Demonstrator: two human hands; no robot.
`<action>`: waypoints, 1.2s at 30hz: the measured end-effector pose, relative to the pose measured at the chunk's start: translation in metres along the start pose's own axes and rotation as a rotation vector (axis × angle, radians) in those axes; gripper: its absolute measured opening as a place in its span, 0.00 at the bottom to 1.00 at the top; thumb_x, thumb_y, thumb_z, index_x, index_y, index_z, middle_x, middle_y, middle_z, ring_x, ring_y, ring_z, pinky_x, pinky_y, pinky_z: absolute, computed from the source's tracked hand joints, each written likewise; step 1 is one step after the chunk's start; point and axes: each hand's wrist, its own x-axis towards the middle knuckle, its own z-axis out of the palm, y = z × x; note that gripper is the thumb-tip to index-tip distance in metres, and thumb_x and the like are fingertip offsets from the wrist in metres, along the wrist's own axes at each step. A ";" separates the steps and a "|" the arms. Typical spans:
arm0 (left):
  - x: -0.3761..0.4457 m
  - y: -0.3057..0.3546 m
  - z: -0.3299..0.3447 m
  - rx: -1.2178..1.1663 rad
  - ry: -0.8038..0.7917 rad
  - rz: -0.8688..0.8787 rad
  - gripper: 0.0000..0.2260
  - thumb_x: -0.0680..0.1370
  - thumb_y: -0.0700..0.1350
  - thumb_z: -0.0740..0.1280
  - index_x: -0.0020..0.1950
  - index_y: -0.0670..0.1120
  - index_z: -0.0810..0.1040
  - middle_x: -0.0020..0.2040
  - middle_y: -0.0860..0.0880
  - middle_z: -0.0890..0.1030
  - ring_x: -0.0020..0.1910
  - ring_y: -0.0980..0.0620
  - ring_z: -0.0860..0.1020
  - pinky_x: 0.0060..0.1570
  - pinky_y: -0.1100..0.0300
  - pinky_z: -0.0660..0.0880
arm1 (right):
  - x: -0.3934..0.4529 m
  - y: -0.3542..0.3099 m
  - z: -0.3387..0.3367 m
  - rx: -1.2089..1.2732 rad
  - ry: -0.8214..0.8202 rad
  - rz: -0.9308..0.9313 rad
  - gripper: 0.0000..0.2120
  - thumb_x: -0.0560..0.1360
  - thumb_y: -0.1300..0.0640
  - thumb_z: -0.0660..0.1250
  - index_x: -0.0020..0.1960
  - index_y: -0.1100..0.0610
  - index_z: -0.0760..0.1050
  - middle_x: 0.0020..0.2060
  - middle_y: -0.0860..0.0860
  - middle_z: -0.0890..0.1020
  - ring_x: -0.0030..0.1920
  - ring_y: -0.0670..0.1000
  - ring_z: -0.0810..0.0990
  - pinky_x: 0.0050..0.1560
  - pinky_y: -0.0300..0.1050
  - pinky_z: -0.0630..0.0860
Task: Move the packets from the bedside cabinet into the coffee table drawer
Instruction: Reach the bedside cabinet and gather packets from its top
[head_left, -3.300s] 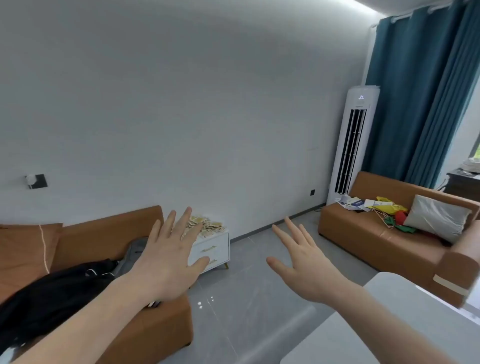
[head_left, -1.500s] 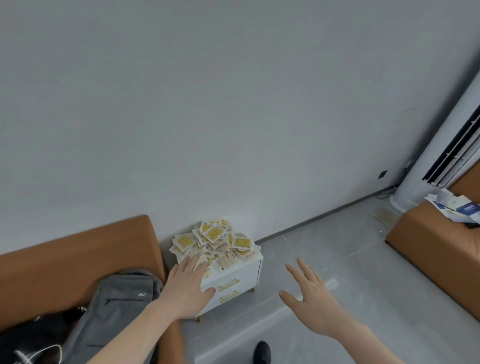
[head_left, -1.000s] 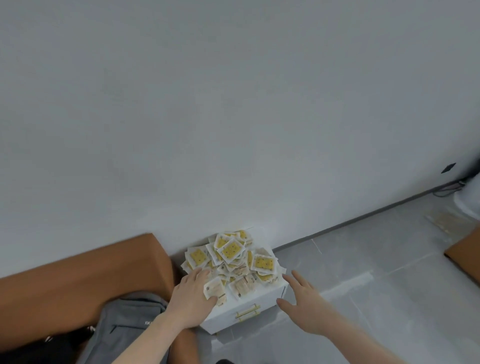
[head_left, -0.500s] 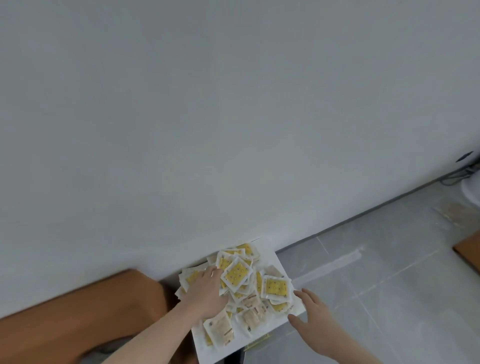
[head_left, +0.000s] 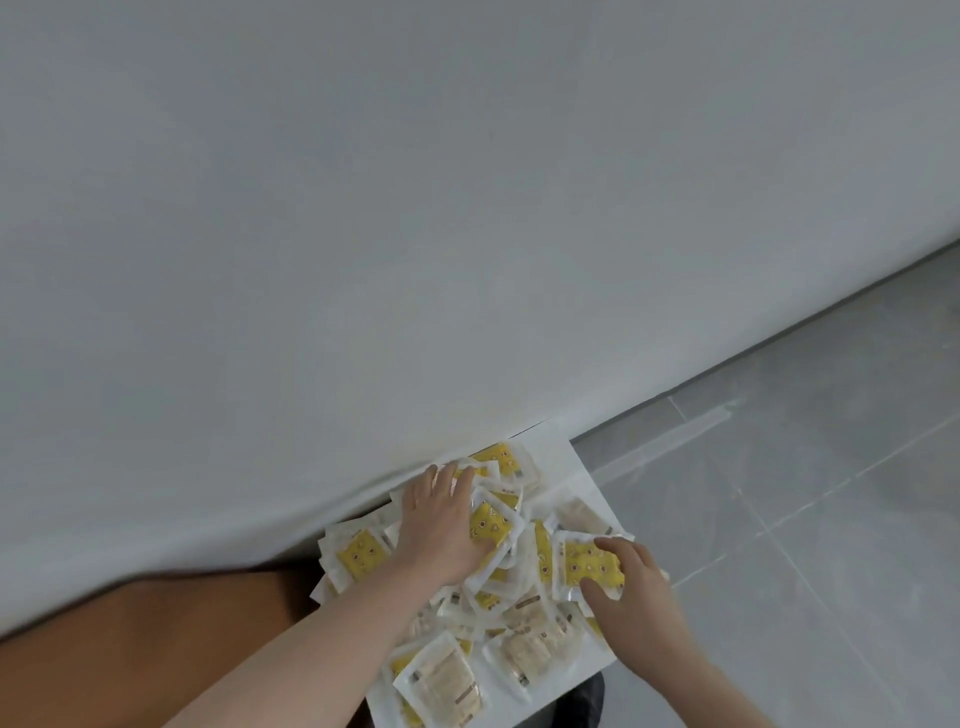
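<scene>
Left hand (head_left: 441, 525) spread flat, palm down, forearm stretched forward; right hand (head_left: 626, 582) beside it, fingers curled, thumb extended.

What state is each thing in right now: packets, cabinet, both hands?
Packets: heaped loosely on the cabinet top, none moved off yet.
Cabinet: against the wall, top mostly covered; drawers out of view.
Left hand: fingers spread, resting on the heap's far side.
Right hand: pinching a yellow packet at the heap's right edge.
</scene>
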 end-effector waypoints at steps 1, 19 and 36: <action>0.006 -0.002 0.009 0.020 0.007 -0.011 0.45 0.76 0.70 0.64 0.84 0.51 0.49 0.83 0.48 0.53 0.82 0.41 0.51 0.80 0.43 0.50 | 0.007 0.007 0.006 0.000 0.010 0.002 0.22 0.79 0.53 0.69 0.72 0.46 0.72 0.73 0.43 0.69 0.58 0.42 0.72 0.44 0.33 0.71; 0.053 -0.011 0.042 0.039 -0.037 -0.078 0.44 0.64 0.68 0.76 0.75 0.54 0.65 0.71 0.53 0.73 0.72 0.46 0.66 0.70 0.46 0.64 | 0.060 0.071 0.040 -0.105 0.038 0.053 0.40 0.78 0.49 0.73 0.83 0.45 0.55 0.78 0.44 0.63 0.77 0.56 0.64 0.74 0.56 0.71; 0.008 -0.033 0.009 -0.591 0.046 -0.164 0.04 0.80 0.53 0.71 0.51 0.55 0.81 0.42 0.56 0.85 0.41 0.56 0.83 0.46 0.49 0.81 | 0.101 0.071 0.039 -0.163 -0.019 0.099 0.42 0.75 0.44 0.73 0.82 0.47 0.56 0.74 0.48 0.68 0.71 0.54 0.72 0.65 0.53 0.77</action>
